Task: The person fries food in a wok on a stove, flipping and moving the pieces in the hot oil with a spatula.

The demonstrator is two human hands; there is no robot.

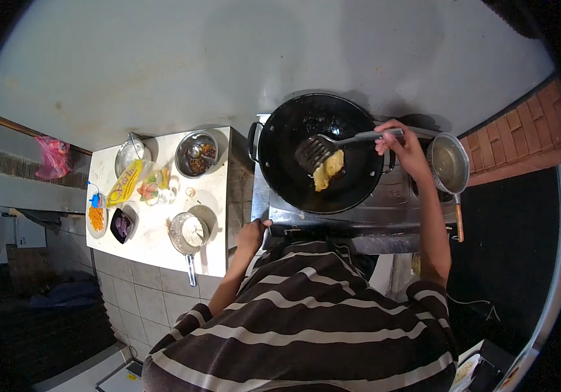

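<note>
My right hand [403, 149] is closed around the handle of a slotted turner [359, 137]. The turner's dark slotted head [313, 153] is down in a large black wok [287, 189], against a yellow, egg-like fried piece [329, 171]. Oil glistens on the wok's inner surface. The wok sits on a metal stove [352, 221]. At the stove's front left corner is my left hand [251, 236], its fingers curled in; whether they grip the edge is hidden from this angle.
A saucepan [449, 163] with a wooden handle stands right of the wok. The white table [153, 232] on the left bears a steel bowl [197, 155], a small pan of white powder [189, 233], a yellow packet [125, 183], a plate of orange pieces [97, 219] and a dark dish [122, 226].
</note>
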